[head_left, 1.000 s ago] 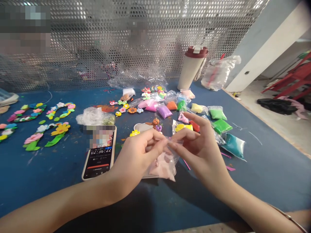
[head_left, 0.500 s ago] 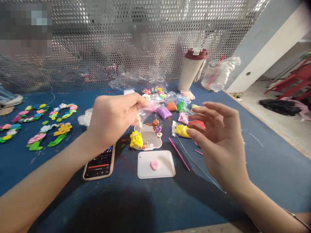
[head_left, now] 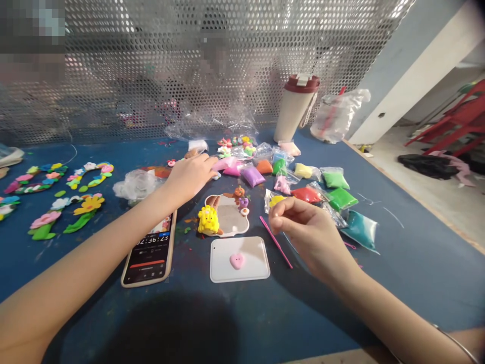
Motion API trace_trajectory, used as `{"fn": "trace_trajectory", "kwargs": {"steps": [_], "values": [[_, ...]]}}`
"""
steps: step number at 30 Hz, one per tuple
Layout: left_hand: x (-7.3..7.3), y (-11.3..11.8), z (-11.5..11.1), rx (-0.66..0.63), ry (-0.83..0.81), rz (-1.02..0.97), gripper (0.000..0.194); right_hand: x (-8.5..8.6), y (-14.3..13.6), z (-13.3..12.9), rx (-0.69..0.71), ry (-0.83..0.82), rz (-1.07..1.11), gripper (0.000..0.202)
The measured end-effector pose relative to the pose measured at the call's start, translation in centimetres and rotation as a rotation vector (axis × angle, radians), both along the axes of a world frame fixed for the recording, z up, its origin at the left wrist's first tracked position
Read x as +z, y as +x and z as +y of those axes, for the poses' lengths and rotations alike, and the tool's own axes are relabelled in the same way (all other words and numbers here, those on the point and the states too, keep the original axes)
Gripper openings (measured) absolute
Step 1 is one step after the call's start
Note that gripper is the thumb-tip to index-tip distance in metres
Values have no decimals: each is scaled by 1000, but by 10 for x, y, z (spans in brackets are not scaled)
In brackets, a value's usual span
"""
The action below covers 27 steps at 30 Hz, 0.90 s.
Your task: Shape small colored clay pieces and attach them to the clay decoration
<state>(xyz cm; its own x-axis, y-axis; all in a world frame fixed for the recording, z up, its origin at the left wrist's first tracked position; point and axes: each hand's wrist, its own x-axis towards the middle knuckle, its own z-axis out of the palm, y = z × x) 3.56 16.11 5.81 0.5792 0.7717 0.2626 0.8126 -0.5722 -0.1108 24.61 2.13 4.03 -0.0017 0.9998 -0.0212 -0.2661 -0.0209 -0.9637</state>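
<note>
My left hand (head_left: 194, 174) reaches over the table, fingers bent down at the near end of a light pink clay packet (head_left: 226, 163); its fingertips are partly hidden. My right hand (head_left: 299, 227) hovers right of centre, thumb and fingertips pinched together; anything between them is too small to make out. Below it lies a pink modelling stick (head_left: 276, 242). Between my hands, a white board (head_left: 220, 270) bears a pink heart-shaped clay piece (head_left: 237, 261) with two dark dots. Behind it lies a wavy-edged mirror (head_left: 229, 222) decorated with a yellow clay figure (head_left: 208, 220) and small clay pieces.
A phone (head_left: 147, 260) lies under my left forearm, near a crumpled clear bag (head_left: 136, 186). Clay flower wreaths (head_left: 91, 174) are at left. Several clay packets, including a teal packet (head_left: 359, 230), spread to the right. A lidded tumbler (head_left: 293, 111) stands by the perforated metal panel (head_left: 151, 65).
My left hand has lowered toward the packets, bringing the pink packet down. My right hand has moved left and closed from a loose, open curl to a pinch, uncovering packets on the right.
</note>
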Motion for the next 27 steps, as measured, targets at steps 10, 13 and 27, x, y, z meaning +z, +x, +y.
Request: {"fn": "trace_trajectory", "kwargs": {"steps": [10, 13, 27], "values": [[-8, -7, -14, -44, 26, 217, 26, -5, -5, -4, 126, -4, -69, 15], [-7, -4, -16, 0, 46, 227, 32, -5, -6, -5, 128, 12, -39, 20], [-8, -8, -1, 129, -191, -10, 41, -7, -6, -2, 57, 9, -171, 13]]}}
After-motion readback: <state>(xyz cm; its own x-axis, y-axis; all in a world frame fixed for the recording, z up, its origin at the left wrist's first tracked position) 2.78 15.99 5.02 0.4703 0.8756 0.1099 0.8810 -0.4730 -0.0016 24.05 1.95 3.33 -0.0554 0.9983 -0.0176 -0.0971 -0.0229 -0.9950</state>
